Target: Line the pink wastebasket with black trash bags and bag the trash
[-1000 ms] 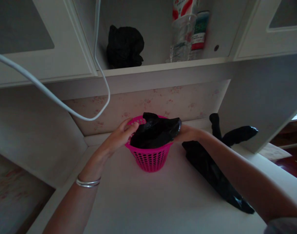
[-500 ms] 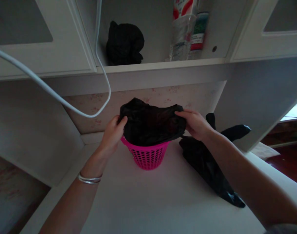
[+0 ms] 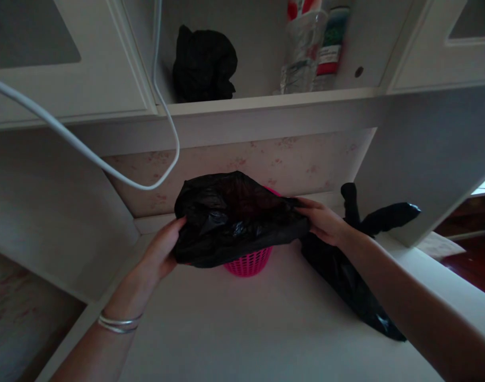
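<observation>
A black plastic bag (image 3: 234,223) is stretched between my two hands above a pink perforated basket (image 3: 248,263). My left hand (image 3: 162,245) grips the bag's left edge, with the thumb on top and the other fingers hidden behind. At the opposite end, my right hand (image 3: 322,220) pinches the bag's right edge. The bag covers most of the basket, leaving its lower front wall and a bit of back rim showing. Beside my right forearm, a second black plastic bag (image 3: 345,276) with knotted or upright handles lies on the white surface.
The white tabletop (image 3: 226,329) sits beneath a cabinet shelf (image 3: 266,103). On that shelf are a black bundled bag (image 3: 204,66), clear plastic cups (image 3: 301,53) and a green and red container (image 3: 332,42). A white cable (image 3: 87,151) hangs at the left, in front of the cabinet.
My left hand has moved left and down, pulling the bag wider and lower over the basket's front. The right hand has shifted slightly right and down, still holding the bag.
</observation>
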The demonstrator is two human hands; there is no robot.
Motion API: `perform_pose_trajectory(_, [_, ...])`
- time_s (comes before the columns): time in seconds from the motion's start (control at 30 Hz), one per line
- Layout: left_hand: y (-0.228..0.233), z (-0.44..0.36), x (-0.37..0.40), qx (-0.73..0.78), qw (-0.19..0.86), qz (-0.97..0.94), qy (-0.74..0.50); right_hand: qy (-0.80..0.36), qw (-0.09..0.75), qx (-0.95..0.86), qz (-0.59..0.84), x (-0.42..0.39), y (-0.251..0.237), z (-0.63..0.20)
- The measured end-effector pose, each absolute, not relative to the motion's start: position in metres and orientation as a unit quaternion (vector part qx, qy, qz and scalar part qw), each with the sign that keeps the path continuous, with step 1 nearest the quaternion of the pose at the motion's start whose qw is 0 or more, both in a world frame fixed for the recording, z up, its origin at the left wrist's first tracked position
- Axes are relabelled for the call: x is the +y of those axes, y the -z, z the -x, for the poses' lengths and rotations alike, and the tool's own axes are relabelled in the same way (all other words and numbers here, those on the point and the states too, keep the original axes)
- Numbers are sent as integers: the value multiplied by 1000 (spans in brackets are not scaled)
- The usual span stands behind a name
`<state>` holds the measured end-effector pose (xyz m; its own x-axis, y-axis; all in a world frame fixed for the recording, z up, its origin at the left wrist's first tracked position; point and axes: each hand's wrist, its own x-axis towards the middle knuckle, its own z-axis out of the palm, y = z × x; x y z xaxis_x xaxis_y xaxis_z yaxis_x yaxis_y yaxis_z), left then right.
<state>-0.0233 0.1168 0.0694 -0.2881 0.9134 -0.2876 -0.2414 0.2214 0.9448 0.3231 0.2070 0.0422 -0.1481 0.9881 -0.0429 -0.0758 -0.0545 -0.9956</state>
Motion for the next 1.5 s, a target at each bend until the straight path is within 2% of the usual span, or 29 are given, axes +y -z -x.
perform_pose_trajectory(0.1, [-55, 24, 121, 578, 517, -288, -562, -557, 475, -482, 483, 213, -29, -321])
perform_pose_trajectory(0.3, [-51, 38, 150, 532, 505, -299, -611, -530, 548, -451, 463, 231, -35, -314])
perform_pose_trajectory(0.53, [-42, 38, 177, 490, 541, -298, -616, -565, 520, -458, 448, 230, -41, -297])
perform_pose_trajectory(0.7, [-37, 46, 142, 509, 564, -293, -581, -537, 513, -470, 478, 214, -30, -304])
perform_pose_trajectory(0.9, [-46, 59, 65, 561, 525, -302, -564, -502, 499, -509, 489, 180, -21, -324])
perform_pose_trajectory(1.0, [-53, 63, 40, 598, 518, -344, -506, -424, 513, -546, 509, 168, -16, -333])
perform_pose_trajectory(1.1, [-58, 68, 35, 608, 505, -387, -476, -326, 529, -590, 516, 165, -13, -338])
perform_pose_trajectory(1.3, [-62, 66, 57, 596, 485, -348, -538, -319, 538, -628, 464, 170, -19, -336])
perform_pose_trajectory(1.5, [-68, 52, 70, 646, 383, -470, -464, -277, 430, -737, 442, 175, -35, -334])
